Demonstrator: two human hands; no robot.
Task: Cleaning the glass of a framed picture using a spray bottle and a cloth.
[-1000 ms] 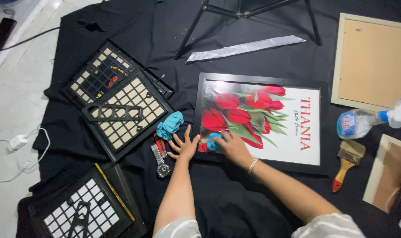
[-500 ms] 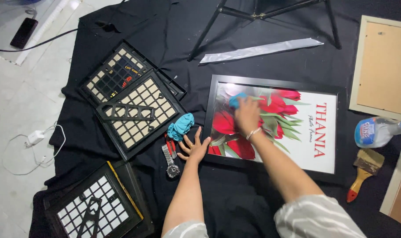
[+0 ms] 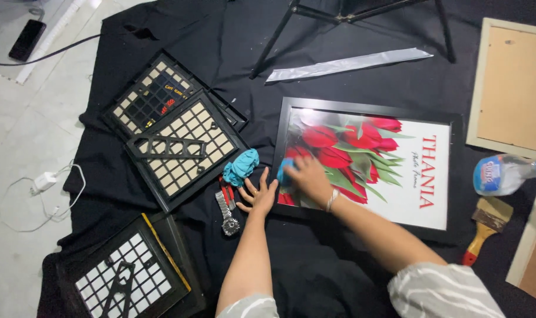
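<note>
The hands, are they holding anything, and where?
The right hand presses a bunched blue cloth from on top against the framed picture. The left hand holds nothing.

Two bare forearms come up from the bottom edge of the frame towards its centre. Each upper arm ends in a short, loose sleeve of pale grey cloth with wavy white streaks: the left sleeve (image 3: pixel 248 307) shows only as a small patch at the lower centre, the right sleeve (image 3: pixel 442 292) as a broader fold at the lower right. The right wrist wears a thin, pale bracelet (image 3: pixel 331 200). The left hand (image 3: pixel 258 195) carries a small ring (image 3: pixel 255 191) on one finger. The right hand (image 3: pixel 308 177) shows no ring that can be made out.
</note>
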